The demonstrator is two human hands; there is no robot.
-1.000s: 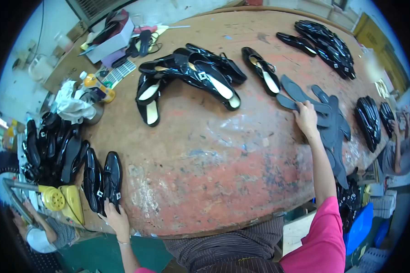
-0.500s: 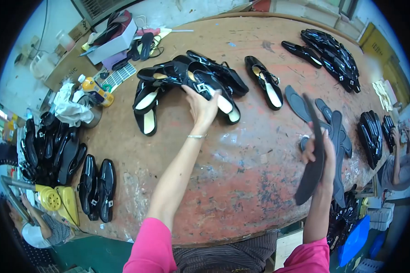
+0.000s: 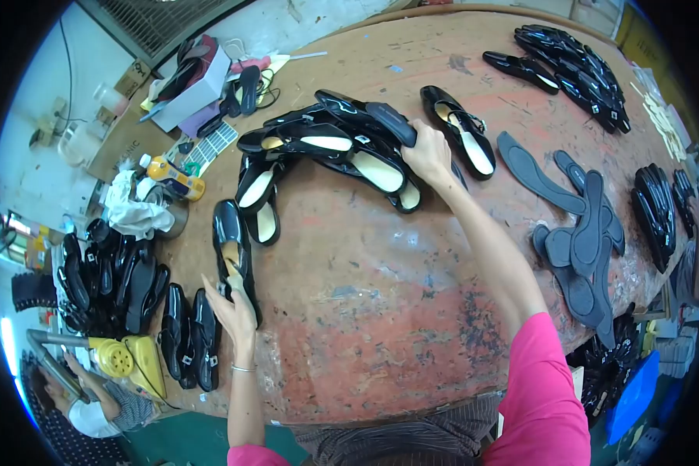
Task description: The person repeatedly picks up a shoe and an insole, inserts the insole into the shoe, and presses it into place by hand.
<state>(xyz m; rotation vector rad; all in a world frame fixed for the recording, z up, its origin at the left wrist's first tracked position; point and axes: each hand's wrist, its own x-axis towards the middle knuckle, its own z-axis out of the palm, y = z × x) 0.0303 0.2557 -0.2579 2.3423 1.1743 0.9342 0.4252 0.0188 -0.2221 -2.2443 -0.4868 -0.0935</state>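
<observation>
One shoe (image 3: 227, 223) lies at 9 o'clock against the left hand (image 3: 236, 317), whose spread fingers perhaps steady it. At 1 o'clock, the right hand (image 3: 430, 154) pinches an apparent insole (image 3: 390, 122) beside overlapped shoes (image 3: 326, 143), probably nested for space.

Black shoes (image 3: 380, 167) across the upper middle have smooth, high-gloss uppers like patent leather, with pale, smooth linings. The shoes at lower left (image 3: 175, 330) shine as strongly and bear bright, metallic-looking buckles. Dark grey insoles (image 3: 592, 225) right of centre look matt and fine-grained. The tabletop (image 3: 365, 334) is brown and reddish, scuffed, stained and rough; it seems to be wood, though wear obscures the grain. At left, the yellow blower (image 3: 144, 357) is smooth plastic, the bottle (image 3: 171, 175) glossy plastic, the carton (image 3: 120, 151) matt brown cardboard. The pink sleeve (image 3: 540, 373) at lower right is soft matt cloth; the bracelet (image 3: 244, 369) at lower left is shiny metal.
</observation>
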